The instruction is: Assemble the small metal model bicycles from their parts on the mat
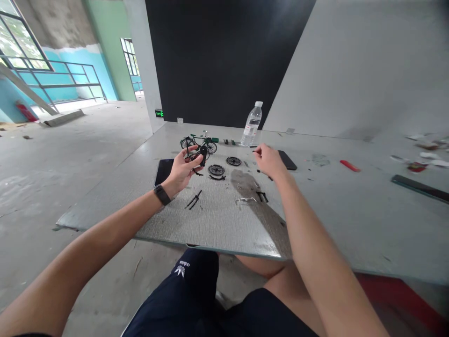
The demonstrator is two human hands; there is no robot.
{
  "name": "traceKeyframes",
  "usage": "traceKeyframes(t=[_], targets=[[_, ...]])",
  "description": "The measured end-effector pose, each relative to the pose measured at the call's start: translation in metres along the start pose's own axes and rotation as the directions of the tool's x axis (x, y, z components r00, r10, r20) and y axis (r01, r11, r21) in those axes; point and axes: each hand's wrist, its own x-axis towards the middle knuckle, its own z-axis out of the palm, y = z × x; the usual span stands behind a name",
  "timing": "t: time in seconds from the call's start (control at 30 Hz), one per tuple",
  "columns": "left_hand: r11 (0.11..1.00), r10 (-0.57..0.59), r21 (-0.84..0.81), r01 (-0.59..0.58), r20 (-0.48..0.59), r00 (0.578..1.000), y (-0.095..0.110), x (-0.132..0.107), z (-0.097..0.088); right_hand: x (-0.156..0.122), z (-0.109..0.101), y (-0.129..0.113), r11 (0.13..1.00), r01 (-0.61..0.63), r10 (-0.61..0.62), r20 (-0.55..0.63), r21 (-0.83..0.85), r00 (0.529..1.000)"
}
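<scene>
My left hand [183, 169] is closed around a black model bicycle frame [203, 153], held up over the table. Behind it stands a whole model bicycle [199, 142] with green parts. My right hand [268, 160] is raised on the other side, thumb and fingers pinched on something small and dark that I cannot make out. Between the hands lie two spoked wheels, one nearer [216, 170] and one farther [233, 161], with a curved black mudguard [217, 178] below them. A black fork [193, 200] rests nearer me.
An upright water bottle [251, 125] stands at the back. Dark phones lie by my left wrist [163, 171] and behind my right hand [288, 160]. Small black and silver parts [262, 196] are scattered mid-table. A red object [350, 165] lies right. The table's front edge [210, 249] is above my lap.
</scene>
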Motion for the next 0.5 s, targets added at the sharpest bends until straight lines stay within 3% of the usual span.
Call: traceKeyframes(t=[0.23, 0.5], targets=[[0.999, 0.005, 0.047, -0.005, -0.005, 1.000, -0.002, 0.001, -0.003, 0.000, -0.008, 0.040, 0.953, -0.238, 0.255, 0.073, -0.188, 0.964], [0.998, 0.003, 0.070, -0.002, -0.007, 1.000, -0.001, -0.001, -0.002, 0.005, 0.005, 0.072, 0.934, -0.277, 0.307, 0.114, -0.226, 0.945]])
